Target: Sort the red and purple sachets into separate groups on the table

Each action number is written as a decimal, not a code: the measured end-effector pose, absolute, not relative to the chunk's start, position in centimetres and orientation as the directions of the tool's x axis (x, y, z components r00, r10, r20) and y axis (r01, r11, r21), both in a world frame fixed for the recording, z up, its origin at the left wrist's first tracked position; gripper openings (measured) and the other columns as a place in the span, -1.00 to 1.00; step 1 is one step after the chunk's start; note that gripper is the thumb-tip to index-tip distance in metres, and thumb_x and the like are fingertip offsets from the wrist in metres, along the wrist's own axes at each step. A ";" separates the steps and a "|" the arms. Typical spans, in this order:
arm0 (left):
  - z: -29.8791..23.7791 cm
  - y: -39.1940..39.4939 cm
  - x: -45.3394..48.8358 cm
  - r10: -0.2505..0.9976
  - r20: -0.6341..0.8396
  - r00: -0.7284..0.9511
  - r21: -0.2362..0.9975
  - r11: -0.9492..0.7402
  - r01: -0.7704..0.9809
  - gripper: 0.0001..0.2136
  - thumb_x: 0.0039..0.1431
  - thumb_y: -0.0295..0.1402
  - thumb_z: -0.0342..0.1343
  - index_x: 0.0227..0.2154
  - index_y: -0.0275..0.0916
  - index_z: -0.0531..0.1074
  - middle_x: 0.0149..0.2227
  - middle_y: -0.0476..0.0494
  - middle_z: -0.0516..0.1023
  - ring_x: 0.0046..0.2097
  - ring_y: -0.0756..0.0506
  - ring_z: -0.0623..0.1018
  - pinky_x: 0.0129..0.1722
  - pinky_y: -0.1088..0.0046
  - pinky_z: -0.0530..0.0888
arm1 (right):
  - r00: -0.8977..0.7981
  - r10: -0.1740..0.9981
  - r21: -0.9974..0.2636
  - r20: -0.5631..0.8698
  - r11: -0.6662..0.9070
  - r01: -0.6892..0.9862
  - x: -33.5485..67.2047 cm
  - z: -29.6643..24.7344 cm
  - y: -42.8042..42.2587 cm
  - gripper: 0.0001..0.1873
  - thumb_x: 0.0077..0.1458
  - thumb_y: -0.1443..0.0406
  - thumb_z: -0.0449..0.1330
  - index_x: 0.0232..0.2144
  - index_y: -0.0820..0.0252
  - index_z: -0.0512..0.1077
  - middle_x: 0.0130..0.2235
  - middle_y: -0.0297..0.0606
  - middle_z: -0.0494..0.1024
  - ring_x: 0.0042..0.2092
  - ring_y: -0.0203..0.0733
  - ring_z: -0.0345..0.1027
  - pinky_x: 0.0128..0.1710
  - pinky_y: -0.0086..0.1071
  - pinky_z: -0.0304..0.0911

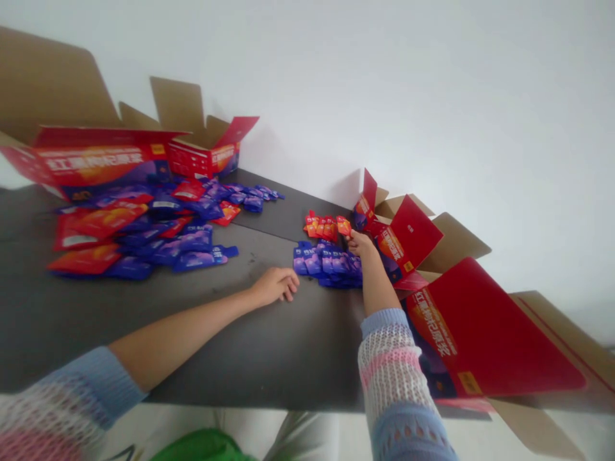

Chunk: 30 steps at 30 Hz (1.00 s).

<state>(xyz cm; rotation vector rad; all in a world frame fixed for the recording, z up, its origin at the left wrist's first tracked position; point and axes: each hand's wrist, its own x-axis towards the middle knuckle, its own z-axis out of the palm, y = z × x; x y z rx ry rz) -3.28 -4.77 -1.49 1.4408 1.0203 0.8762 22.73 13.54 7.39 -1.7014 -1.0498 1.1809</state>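
a white wall [432, 96] rose behind the dark grey table [307, 358] where i worked, with an open red-printed cardboard carton [96, 160] at its far left and a second open carton [480, 333] at its right. a loose heap of blue and red sachets [158, 237] lay spread over the left of the table. further right, the sachets lay in two separate groups: a tight block of blue sachets [327, 264], and just beyond it a short row of small red sachets [321, 227]. my left hand [273, 286] rested on the table, empty and loosely curled, just short of the blue block. my right hand [360, 243], coming out of a striped knit sleeve [394, 378], reached past the blue block to the end of the red row, its fingers bunched; i could not tell whether they held a sachet.
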 end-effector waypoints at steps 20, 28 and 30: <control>-1.7 -4.0 -4.0 0.925 -0.067 0.373 0.977 -0.014 0.211 -0.71 0.05 -0.61 -0.07 -0.41 -0.35 0.58 -0.61 -0.07 0.55 -0.63 0.06 0.48 -0.60 0.63 0.41 | 0.321 0.920 -0.699 -0.223 -0.380 0.605 24.4 4.6 16.6 -0.85 0.13 0.36 0.30 -0.48 0.28 0.52 -0.77 -0.49 0.23 -0.68 -0.44 -0.06 -0.64 -0.50 -0.19; -1.2 -4.2 -3.6 0.928 -0.068 0.367 0.988 0.012 0.153 -0.72 0.07 -0.66 -0.08 -0.45 -0.35 0.53 -0.62 -0.05 0.52 -0.59 0.05 0.52 -0.59 0.63 0.42 | 0.289 0.954 -0.783 -0.077 -0.237 0.575 23.9 7.2 13.9 -0.67 0.20 0.26 0.18 -0.59 0.25 0.46 -0.81 -0.47 0.12 -0.70 -0.40 -0.08 -0.65 -0.46 -0.13; -1.3 -4.2 -3.5 0.931 -0.056 0.361 0.990 0.006 0.138 -0.71 0.04 -0.68 -0.09 -0.46 -0.35 0.53 -0.60 -0.06 0.52 -0.56 0.03 0.55 -0.58 0.61 0.42 | 0.267 0.964 -0.809 -0.015 -0.169 0.563 24.4 8.3 12.9 -0.70 0.20 0.24 0.17 -0.54 0.25 0.48 -0.79 -0.49 0.14 -0.69 -0.41 -0.09 -0.64 -0.46 -0.13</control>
